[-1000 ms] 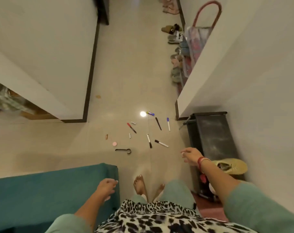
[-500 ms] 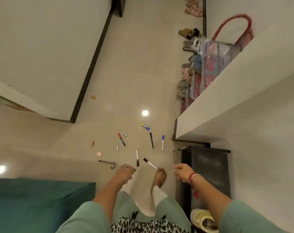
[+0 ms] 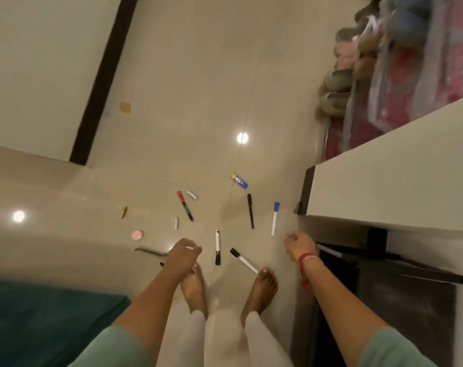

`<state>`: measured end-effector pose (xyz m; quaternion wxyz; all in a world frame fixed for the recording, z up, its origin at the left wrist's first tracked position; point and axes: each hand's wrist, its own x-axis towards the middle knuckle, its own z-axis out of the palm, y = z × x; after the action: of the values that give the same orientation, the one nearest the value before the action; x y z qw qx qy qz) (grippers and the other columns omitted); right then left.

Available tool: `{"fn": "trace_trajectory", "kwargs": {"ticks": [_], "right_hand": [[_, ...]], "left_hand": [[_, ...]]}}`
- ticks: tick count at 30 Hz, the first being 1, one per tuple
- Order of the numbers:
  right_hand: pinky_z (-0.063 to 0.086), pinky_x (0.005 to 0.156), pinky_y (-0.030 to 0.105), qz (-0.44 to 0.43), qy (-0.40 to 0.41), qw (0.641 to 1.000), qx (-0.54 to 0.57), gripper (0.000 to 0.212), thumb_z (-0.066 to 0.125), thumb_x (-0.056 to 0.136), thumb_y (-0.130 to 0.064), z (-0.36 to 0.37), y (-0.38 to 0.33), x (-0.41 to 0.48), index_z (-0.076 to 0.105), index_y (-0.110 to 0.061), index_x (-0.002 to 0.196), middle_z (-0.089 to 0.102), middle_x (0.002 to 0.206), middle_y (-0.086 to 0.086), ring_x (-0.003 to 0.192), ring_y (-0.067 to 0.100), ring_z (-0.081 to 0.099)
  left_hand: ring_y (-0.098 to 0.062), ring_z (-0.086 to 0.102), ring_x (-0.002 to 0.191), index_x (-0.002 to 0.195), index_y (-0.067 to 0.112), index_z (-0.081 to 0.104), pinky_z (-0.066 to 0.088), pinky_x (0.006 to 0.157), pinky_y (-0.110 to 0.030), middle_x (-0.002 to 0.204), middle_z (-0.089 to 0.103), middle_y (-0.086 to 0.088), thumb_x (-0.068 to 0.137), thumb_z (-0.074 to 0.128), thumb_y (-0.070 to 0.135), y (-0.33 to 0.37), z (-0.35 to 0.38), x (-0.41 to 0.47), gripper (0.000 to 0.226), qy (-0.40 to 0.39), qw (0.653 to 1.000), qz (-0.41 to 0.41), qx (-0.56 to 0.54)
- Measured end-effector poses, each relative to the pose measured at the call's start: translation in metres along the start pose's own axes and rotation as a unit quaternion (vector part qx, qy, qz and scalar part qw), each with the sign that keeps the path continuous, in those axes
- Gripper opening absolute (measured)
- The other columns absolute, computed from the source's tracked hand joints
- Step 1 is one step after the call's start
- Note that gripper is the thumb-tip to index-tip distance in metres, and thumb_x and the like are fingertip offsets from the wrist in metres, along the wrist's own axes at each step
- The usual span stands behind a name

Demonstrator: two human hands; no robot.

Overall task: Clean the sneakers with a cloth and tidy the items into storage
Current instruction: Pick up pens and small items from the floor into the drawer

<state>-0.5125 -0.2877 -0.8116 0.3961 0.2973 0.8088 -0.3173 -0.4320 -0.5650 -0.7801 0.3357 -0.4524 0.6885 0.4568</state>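
The glossy beige tiled floor (image 3: pixel 188 107) fills the view. On its right stands a dark grey metal rack (image 3: pixel 399 295), and a teal upholstered seat (image 3: pixel 40 319) sits well to the rack's left. Beyond the rack's far end is a blurred heap of shoes (image 3: pixel 341 83); I cannot tell whether any are sneakers, and no cloth shows.

The right hand (image 3: pixel 300 246) hangs just left of the rack and the left hand (image 3: pixel 184 256) farther left. Both are loosely curled and appear to hold nothing.

The pens to tidy lie on the floor left of the rack, mostly beyond the hands:
- A white marker with a black cap (image 3: pixel 217 247) lies between the hands, its long axis running almost straight away from the person and its cap pointing back toward the feet. The left hand is nearer it.
- A slanted white marker (image 3: pixel 244 261) is closer to the rack, its cap pointing away from the rack.
- A blue-capped white marker (image 3: pixel 275 218) is closest to the rack, its cap at the far end.

The right hand looks better placed for these last two, and reaching any of them probably calls for a stoop first.
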Motion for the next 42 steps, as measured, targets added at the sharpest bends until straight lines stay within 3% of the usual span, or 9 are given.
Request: {"fn": "trace_trajectory", "kwargs": {"ticks": [4, 8, 14, 21, 28, 32, 36, 39, 42], "right_hand": [[0.054, 0.078, 0.041, 0.031, 0.056, 0.998, -0.017, 0.007, 0.055, 0.088, -0.017, 0.051, 0.016, 0.105, 0.059, -0.015, 0.082, 0.063, 0.09, 0.012, 0.083, 0.03, 0.06], [0.052, 0.073, 0.035, 0.031, 0.082, 0.992, -0.093, 0.023, 0.061, 0.088, -0.031, 0.101, 0.047, 0.189, 0.055, -0.012, 0.099, 0.06, 0.092, 0.007, 0.08, 0.025, 0.06], [0.054, 0.075, 0.041, 0.068, 0.14, 0.984, -0.085, 0.03, 0.054, 0.092, -0.032, 0.135, 0.073, 0.236, 0.049, -0.01, 0.111, 0.057, 0.102, 0.011, 0.084, 0.029, 0.06], [0.051, 0.067, 0.034, -0.034, 0.1, 0.993, 0.058, 0.013, 0.044, 0.097, -0.03, 0.12, 0.047, 0.156, 0.043, -0.018, 0.101, 0.063, 0.091, 0.008, 0.075, 0.022, 0.06], [0.043, 0.057, 0.015, -0.204, -0.051, 0.977, 0.014, 0.011, 0.049, 0.095, -0.032, 0.148, 0.03, 0.017, 0.042, -0.025, 0.1, 0.055, 0.071, -0.007, 0.063, 0.007, 0.054], [0.039, 0.064, 0.013, -0.239, -0.088, 0.967, -0.02, 0.026, 0.048, 0.093, -0.045, 0.163, 0.033, -0.009, 0.046, -0.025, 0.11, 0.052, 0.084, -0.015, 0.071, 0.001, 0.052], [0.047, 0.078, 0.027, -0.213, 0.009, 0.975, -0.055, 0.048, 0.054, 0.083, -0.06, 0.167, 0.053, 0.027, 0.048, -0.026, 0.116, 0.05, 0.112, -0.013, 0.092, 0.009, 0.056], [0.044, 0.082, 0.035, -0.158, 0.03, 0.961, -0.224, 0.039, 0.061, 0.084, -0.046, 0.172, 0.083, 0.08, 0.052, -0.018, 0.111, 0.054, 0.111, 0.002, 0.097, 0.024, 0.057], [0.041, 0.085, 0.035, -0.14, -0.009, 0.891, -0.432, 0.041, 0.062, 0.082, -0.043, 0.208, 0.118, 0.126, 0.05, -0.018, 0.111, 0.054, 0.113, 0.003, 0.102, 0.024, 0.057]], "left_hand": [[-0.02, 0.06, 0.086, 0.103, 0.011, 0.062, 0.043, 0.068, -0.027, 0.106, 0.063, -0.008, 0.088, 0.063, 0.022, -0.054, 0.04, 0.09, 0.018, -0.009, 0.999, -0.018, 0.051], [-0.023, 0.059, 0.101, 0.105, 0.015, 0.062, 0.046, 0.087, -0.034, 0.109, 0.063, -0.005, 0.09, 0.061, 0.023, -0.086, 0.079, 0.165, 0.017, -0.013, 1.0, -0.007, 0.014], [-0.019, 0.058, 0.101, 0.11, 0.016, 0.061, 0.043, 0.083, -0.032, 0.111, 0.061, -0.004, 0.092, 0.059, 0.024, -0.104, 0.109, 0.204, 0.019, -0.025, 0.996, -0.045, -0.066], [-0.017, 0.052, 0.106, 0.107, 0.019, 0.059, 0.04, 0.097, -0.037, 0.108, 0.061, 0.004, 0.096, 0.046, 0.047, -0.07, 0.102, 0.16, 0.032, 0.013, 0.99, -0.021, -0.135], [-0.012, 0.055, 0.097, 0.12, 0.017, 0.056, 0.04, 0.061, -0.004, 0.116, 0.054, 0.0, 0.094, 0.041, 0.057, -0.012, 0.102, 0.113, 0.05, -0.036, 0.991, 0.118, -0.05], [-0.013, 0.061, 0.092, 0.102, 0.017, 0.058, 0.044, 0.071, -0.01, 0.105, 0.065, -0.005, 0.099, 0.046, 0.022, -0.01, 0.099, 0.101, 0.013, -0.073, 0.985, 0.087, -0.133], [-0.013, 0.051, 0.067, 0.096, 0.019, 0.05, 0.045, 0.074, -0.026, 0.076, 0.052, -0.002, 0.099, 0.039, 0.012, -0.03, 0.093, 0.111, 0.013, 0.016, 0.981, 0.069, -0.181], [-0.012, 0.042, 0.064, 0.093, 0.021, 0.049, 0.041, 0.067, -0.027, 0.074, 0.045, -0.002, 0.099, 0.041, 0.014, -0.055, 0.085, 0.124, 0.013, 0.043, 0.983, 0.051, -0.172], [-0.013, 0.042, 0.065, 0.097, 0.019, 0.05, 0.041, 0.064, -0.027, 0.074, 0.044, -0.003, 0.095, 0.046, 0.01, -0.095, 0.084, 0.148, 0.01, 0.048, 0.978, 0.008, -0.205]]}}
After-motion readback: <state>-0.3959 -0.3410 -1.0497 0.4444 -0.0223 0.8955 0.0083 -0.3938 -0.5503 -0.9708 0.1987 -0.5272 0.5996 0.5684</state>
